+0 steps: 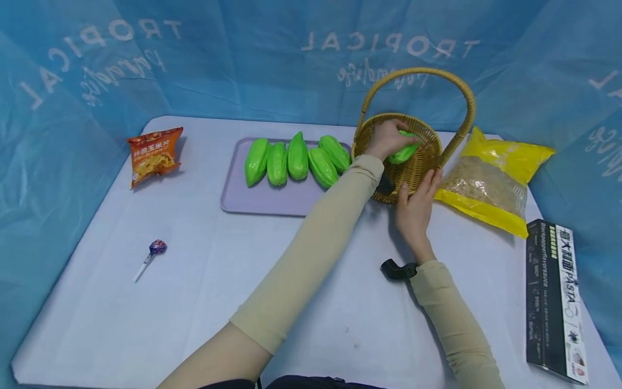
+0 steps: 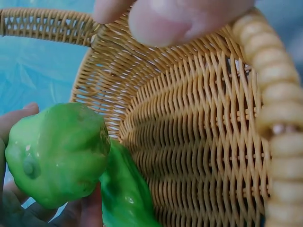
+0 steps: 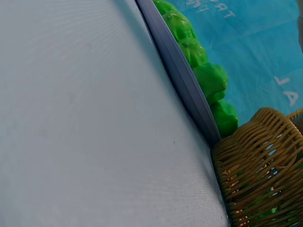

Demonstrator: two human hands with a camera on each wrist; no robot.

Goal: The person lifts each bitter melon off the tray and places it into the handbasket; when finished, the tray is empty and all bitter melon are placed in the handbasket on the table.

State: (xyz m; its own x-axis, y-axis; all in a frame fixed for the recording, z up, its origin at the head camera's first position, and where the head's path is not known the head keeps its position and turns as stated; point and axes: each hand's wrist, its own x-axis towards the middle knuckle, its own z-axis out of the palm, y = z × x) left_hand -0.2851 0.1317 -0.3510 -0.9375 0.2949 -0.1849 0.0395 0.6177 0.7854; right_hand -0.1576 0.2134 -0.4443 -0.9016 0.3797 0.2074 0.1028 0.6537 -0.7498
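My left hand (image 1: pixel 387 139) is inside the wicker basket (image 1: pixel 421 173), gripping a green ribbed gourd (image 1: pixel 404 148). The left wrist view gives the held gourd (image 2: pixel 57 153) end-on, with fingers around it; a second green gourd (image 2: pixel 127 194) shows behind it, in the basket. Against the near right side of the basket rests my right hand (image 1: pixel 417 213), its fingers extended up to the rim beside the handle's foot. Several more green gourds (image 1: pixel 297 155) lie on a purple tray (image 1: pixel 264 204) left of the basket. The right wrist view has the basket's outer wall (image 3: pixel 258 156) but no fingers.
A yellow bag (image 1: pixel 491 178) leans close to the basket's right. Further right lies a long black pasta box (image 1: pixel 554 302) along the table edge. An orange snack bag (image 1: pixel 154 155) and a lollipop (image 1: pixel 156 248) are on the left. Blue curtains (image 1: pixel 272 65) surround the white table.
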